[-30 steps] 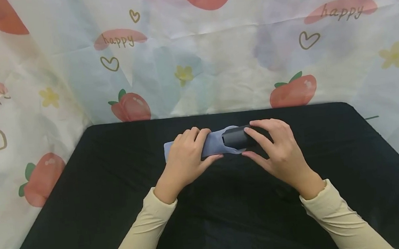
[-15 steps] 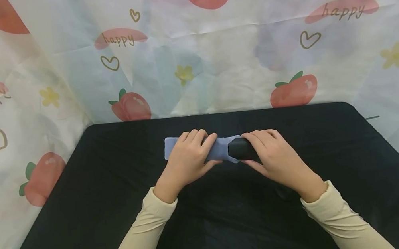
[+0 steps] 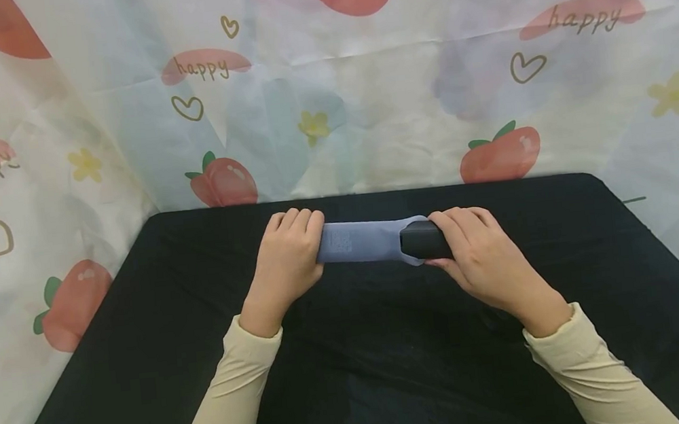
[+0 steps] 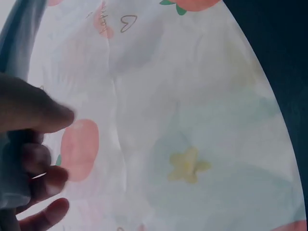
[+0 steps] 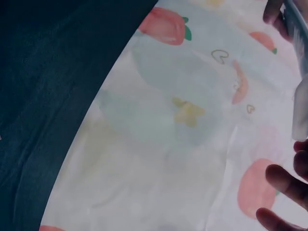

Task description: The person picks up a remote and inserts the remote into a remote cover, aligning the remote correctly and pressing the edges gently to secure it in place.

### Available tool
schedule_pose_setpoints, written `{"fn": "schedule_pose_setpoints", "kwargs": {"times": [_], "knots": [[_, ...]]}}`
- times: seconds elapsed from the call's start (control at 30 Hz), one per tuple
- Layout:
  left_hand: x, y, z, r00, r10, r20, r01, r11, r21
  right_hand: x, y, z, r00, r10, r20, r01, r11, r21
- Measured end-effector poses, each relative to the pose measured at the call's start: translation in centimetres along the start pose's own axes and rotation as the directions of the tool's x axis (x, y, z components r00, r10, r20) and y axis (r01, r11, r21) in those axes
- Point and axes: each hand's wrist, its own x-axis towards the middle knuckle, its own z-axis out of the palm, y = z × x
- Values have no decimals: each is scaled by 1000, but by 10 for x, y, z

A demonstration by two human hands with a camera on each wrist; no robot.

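Curtain with printed fruits (image 3: 391, 111) hangs left of and behind the black table (image 3: 354, 367). Over this, your left hand (image 3: 285, 255) grips the blue-grey cover (image 3: 363, 241) at its left end; your right hand (image 3: 488, 256) pinches the black object (image 3: 425, 240) inside the right end.

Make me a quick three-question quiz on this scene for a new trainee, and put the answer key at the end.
1. Multiple choice: which hand grips the black part at one end of the blue part?
A) The left
B) The right
C) Neither

2. True or false: neither hand touches the blue part.

3. Fill in the blank: the word repeated on the patterned backdrop is ____.

Key:
1. B, the right hand.
2. False; the left hand grips the blue part's other end.
3. happy
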Motion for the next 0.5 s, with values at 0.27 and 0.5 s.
{"fn": "schedule_pose_setpoints", "kwargs": {"times": [0.27, 0.5], "knots": [[1, 6, 3, 996, 60, -66, -60, 998, -4, -3, -2, 5, 1000, -11, -10, 12, 999, 39], [1, 8, 4, 994, 66, -86, -67, 998, -11, -3, -3, 8, 1000, -6, 8, 6, 997, 74]]}}
